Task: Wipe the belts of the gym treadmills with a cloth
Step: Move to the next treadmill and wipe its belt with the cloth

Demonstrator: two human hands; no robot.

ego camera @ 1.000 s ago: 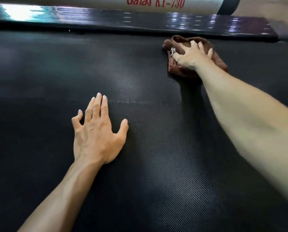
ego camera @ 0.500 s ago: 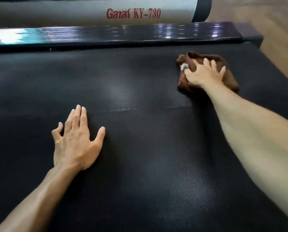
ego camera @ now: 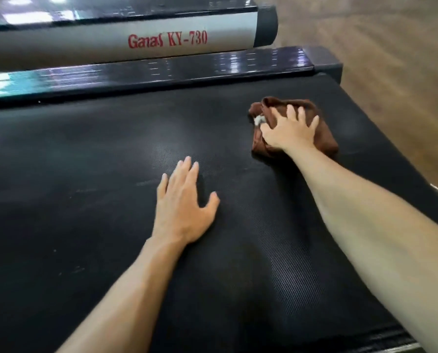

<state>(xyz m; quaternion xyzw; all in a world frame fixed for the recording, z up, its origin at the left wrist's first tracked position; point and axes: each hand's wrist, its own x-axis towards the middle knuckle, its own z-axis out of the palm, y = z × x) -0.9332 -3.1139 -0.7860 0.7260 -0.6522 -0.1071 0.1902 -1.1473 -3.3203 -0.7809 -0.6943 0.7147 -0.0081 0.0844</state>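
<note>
Now right hand (ego camera: 290,129) fingers (ego camera: 291,112) spread on cloth (ego camera: 325,133) — atop belt (ego camera: 85,174).

A single wide-angle camera sat on the person's head and looked forward and steeply down, close over the black treadmill belt (ego camera: 90,189), which filled most of the frame. Both forearms entered from the bottom edge. The far side rail (ego camera: 161,70) crossed the top, with wooden floor (ego camera: 391,59) at upper right.
</note>
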